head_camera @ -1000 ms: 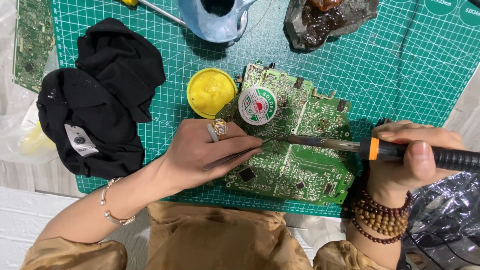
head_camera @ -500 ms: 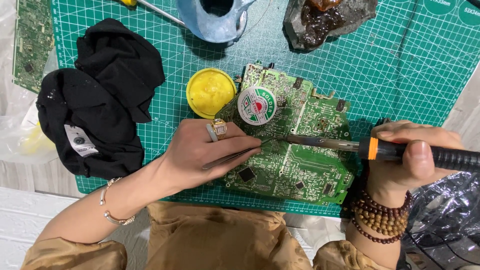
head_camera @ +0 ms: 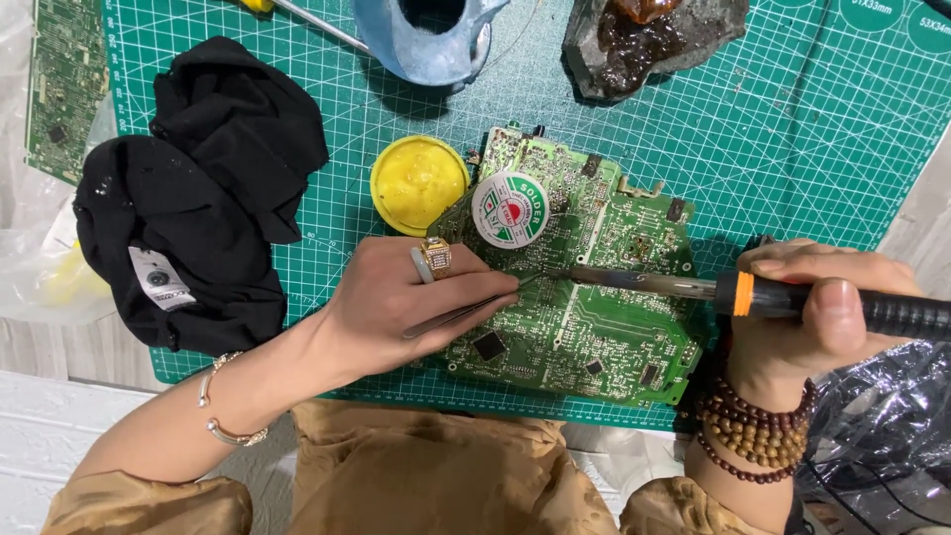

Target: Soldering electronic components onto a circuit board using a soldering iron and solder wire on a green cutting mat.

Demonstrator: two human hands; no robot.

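Green gridded cutting mat [head_camera: 812, 149] covers the table, and a green circuit board [head_camera: 594, 317] lies at its centre. At ten o'clock from the board sits a crumpled black cloth [head_camera: 198, 198]; at twelve o'clock a blue holder [head_camera: 426, 40], at one o'clock a dark rock-like lump [head_camera: 644, 45]. A yellow tin of paste [head_camera: 419, 183] rests just beside the board's upper left corner, and a round solder reel [head_camera: 510, 210] lies on the board. The right hand [head_camera: 822, 317] is clenched around a soldering iron [head_camera: 693, 287] whose long axis runs nearly level, tip pointing to nine o'clock over the board. The left hand [head_camera: 396, 307] pinches thin tweezers [head_camera: 466, 312], points toward three o'clock, meeting the iron's tip. Judging from this, a slip of the iron could burn the nearby fingertips or bridge neighbouring pads
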